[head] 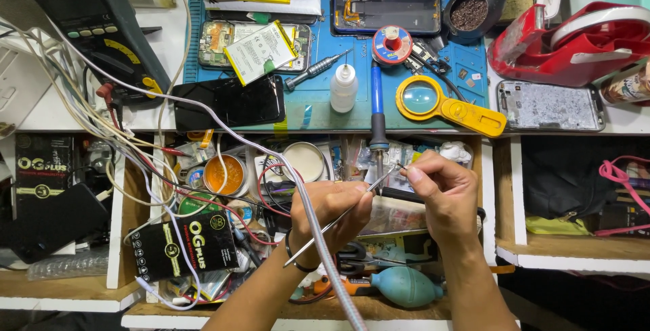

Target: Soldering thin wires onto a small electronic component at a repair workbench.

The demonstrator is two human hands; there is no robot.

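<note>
White-topped workbench (40, 111), seen from above, crowded with repair clutter. Blue rubber work mat (311, 111) covers its centre, reaching the front edge. Below the edge, an open wooden drawer (489, 189) with white-painted dividers, its compartments filled with loose wires and small tins. Further unpainted wooden shelves (61, 287) sit left and right, lower down. Light is bright and even, casting soft shadows. Walls, floor and windows lie outside the view.
</note>
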